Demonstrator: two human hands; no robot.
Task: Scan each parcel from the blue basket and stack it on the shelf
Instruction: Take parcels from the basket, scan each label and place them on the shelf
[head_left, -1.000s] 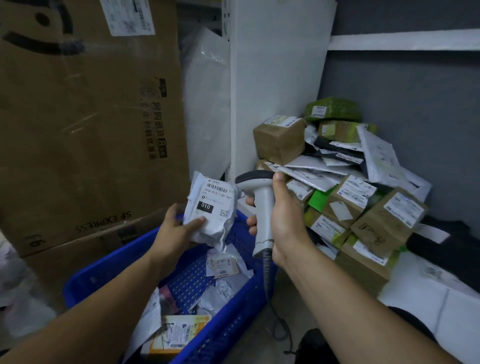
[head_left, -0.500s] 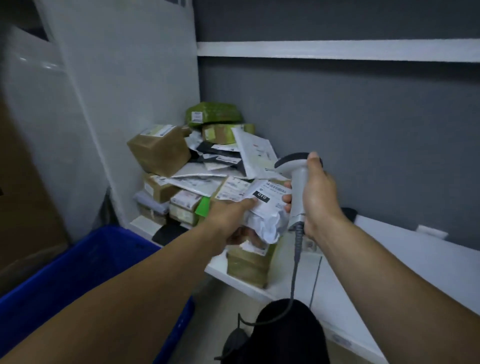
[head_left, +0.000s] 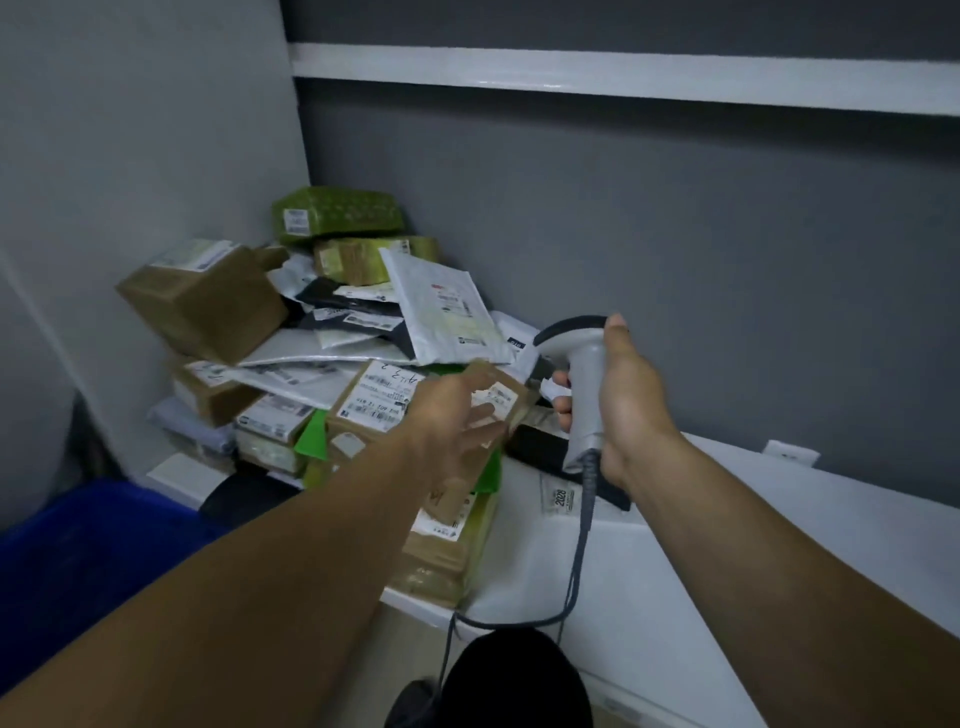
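My left hand (head_left: 460, 415) hovers with straight, blurred fingers over a brown box (head_left: 501, 397) on the parcel pile and holds nothing. The small white parcel with the black 010 label (head_left: 514, 342) lies on the pile just beyond it, mostly hidden behind a large white mailer (head_left: 447, 312) and the scanner head. A grey corded scanner (head_left: 584, 400) stands upright in the grip of my right hand (head_left: 634, 410), right of the pile. The blue basket (head_left: 78, 551) shows at the lower left, its contents out of view.
Brown boxes, green-wrapped packets (head_left: 337, 213) and white mailers are heaped in the left corner of the white shelf (head_left: 779, 525). A grey wall backs the shelf, with a white board (head_left: 623, 78) above. The scanner cable (head_left: 576, 566) hangs over the shelf edge.
My left hand has let go of the white 010 parcel, which now lies on the pile, and its fingers have opened. The view has swung further right, away from the basket.
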